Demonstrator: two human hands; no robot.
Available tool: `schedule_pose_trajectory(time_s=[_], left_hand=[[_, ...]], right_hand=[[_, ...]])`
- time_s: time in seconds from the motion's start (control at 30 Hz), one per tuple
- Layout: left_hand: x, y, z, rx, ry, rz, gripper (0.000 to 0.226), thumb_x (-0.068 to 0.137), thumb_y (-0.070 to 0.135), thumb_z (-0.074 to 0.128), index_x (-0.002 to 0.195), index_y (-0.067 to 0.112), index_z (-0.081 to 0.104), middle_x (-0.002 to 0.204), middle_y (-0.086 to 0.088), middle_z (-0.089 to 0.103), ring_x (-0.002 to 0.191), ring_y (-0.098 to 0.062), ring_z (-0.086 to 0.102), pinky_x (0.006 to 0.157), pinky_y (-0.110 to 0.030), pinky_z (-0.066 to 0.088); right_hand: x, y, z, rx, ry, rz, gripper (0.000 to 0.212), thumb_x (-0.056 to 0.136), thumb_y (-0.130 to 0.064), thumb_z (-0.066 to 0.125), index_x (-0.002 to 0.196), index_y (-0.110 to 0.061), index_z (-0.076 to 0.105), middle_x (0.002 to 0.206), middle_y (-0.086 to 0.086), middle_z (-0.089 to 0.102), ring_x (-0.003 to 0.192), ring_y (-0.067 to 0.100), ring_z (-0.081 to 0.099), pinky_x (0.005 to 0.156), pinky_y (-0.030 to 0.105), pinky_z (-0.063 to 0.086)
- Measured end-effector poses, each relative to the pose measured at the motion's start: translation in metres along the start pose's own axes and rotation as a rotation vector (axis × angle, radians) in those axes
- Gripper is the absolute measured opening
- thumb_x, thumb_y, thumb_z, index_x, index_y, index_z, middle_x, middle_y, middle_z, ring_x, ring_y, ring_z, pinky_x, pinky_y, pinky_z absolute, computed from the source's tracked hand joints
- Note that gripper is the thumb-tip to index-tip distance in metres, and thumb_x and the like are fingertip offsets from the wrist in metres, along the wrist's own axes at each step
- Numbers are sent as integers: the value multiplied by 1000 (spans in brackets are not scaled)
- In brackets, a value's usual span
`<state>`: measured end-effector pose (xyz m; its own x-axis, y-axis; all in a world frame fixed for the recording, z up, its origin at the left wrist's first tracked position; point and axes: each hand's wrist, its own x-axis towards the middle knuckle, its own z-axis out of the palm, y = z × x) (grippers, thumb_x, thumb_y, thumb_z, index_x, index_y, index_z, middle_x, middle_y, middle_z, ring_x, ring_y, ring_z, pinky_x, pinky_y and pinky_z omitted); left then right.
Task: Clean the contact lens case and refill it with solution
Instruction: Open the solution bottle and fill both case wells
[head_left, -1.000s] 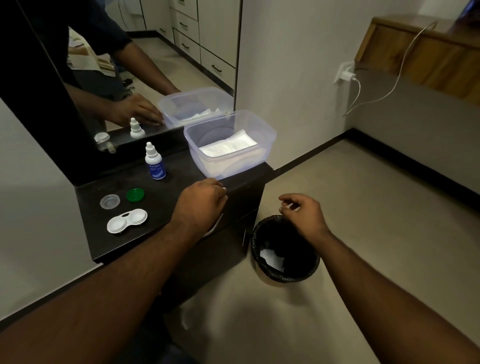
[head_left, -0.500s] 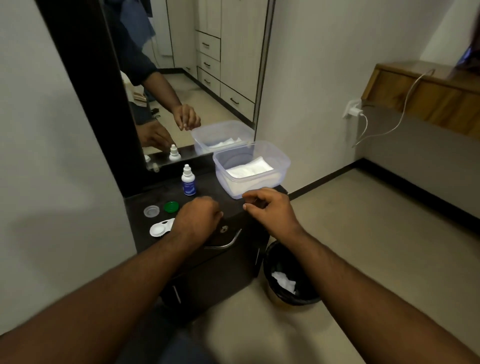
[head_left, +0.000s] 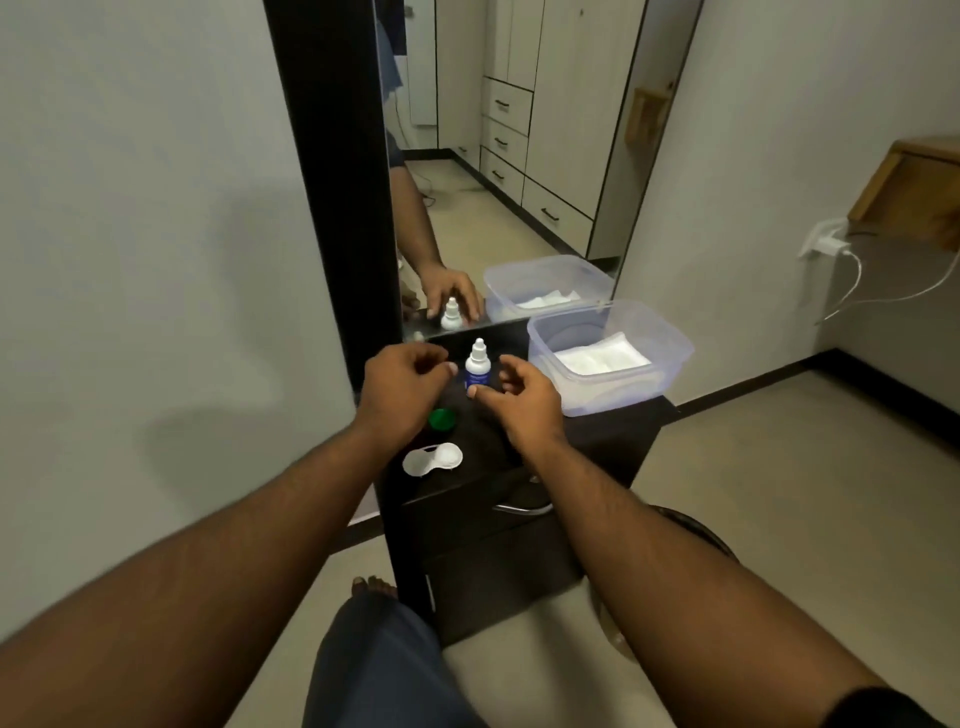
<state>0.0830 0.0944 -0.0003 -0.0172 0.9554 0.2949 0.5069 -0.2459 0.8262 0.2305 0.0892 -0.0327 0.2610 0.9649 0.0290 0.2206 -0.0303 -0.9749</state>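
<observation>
A small white solution bottle (head_left: 477, 364) with a blue label stands upright on the dark cabinet top (head_left: 613, 431), in front of the mirror. My left hand (head_left: 402, 389) hovers just left of it, fingers loosely curled and holding nothing. My right hand (head_left: 519, 397) is just right of the bottle, fingers relaxed, its thumb close to the bottle's base. The white contact lens case (head_left: 432, 459) lies open near the front edge, below my left hand. A green cap (head_left: 442, 419) lies between the case and my left hand; a second cap is hidden behind that hand.
A clear plastic tub (head_left: 608, 358) with white tissues sits at the cabinet's right end. A mirror (head_left: 498, 171) rises behind the cabinet. A black waste bin (head_left: 696, 530) stands on the floor at the right, partly behind my right forearm. A charger cable (head_left: 852, 280) hangs on the right wall.
Both hands have moved up over the cabinet top to either side of the solution bottle. The right hand came from above the bin. The camera has tilted up and shifted left.
</observation>
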Motion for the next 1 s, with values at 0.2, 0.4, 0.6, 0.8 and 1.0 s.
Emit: schedule_pose_trajectory(time_s=[0.2, 0.4, 0.6, 0.8, 1.0], left_hand=[[18, 5, 15, -164, -85, 29, 47, 87, 14, 66, 132, 9, 54, 129, -6, 61, 109, -3, 56, 87, -14, 44], [39, -3, 16, -188, -222, 35, 42, 88, 9, 64, 130, 13, 56, 131, -4, 60, 120, -10, 55, 100, -23, 45], [41, -12, 15, -117, -310, 99, 35, 88, 10, 64, 123, 13, 62, 122, -3, 66, 108, -7, 61, 89, -14, 49], [39, -17, 21, -120, -224, 126, 31, 85, 12, 67, 116, 13, 67, 110, -3, 71, 94, -1, 65, 83, -13, 52], [24, -18, 36, -81, 65, 156, 27, 77, 19, 77, 102, 13, 73, 93, 0, 73, 84, -6, 67, 77, -25, 57]], right_hand=[[18, 7, 13, 22, -104, -80, 45, 79, -12, 73, 122, -17, 61, 114, 0, 68, 103, 13, 64, 92, 35, 53], [22, 15, 13, -5, -148, -109, 41, 77, -15, 75, 117, -19, 65, 106, -5, 70, 97, 8, 65, 87, 27, 54], [24, 16, 16, -49, -101, -105, 39, 74, -18, 78, 111, -18, 66, 100, -4, 71, 92, 8, 66, 87, 32, 55], [24, 16, 18, -75, -72, -101, 31, 74, -19, 78, 103, -17, 66, 95, -3, 71, 88, 10, 66, 84, 33, 56], [23, 14, 19, -136, -27, -138, 20, 74, -8, 74, 88, -18, 64, 88, 0, 69, 84, 11, 64, 75, 25, 55]])
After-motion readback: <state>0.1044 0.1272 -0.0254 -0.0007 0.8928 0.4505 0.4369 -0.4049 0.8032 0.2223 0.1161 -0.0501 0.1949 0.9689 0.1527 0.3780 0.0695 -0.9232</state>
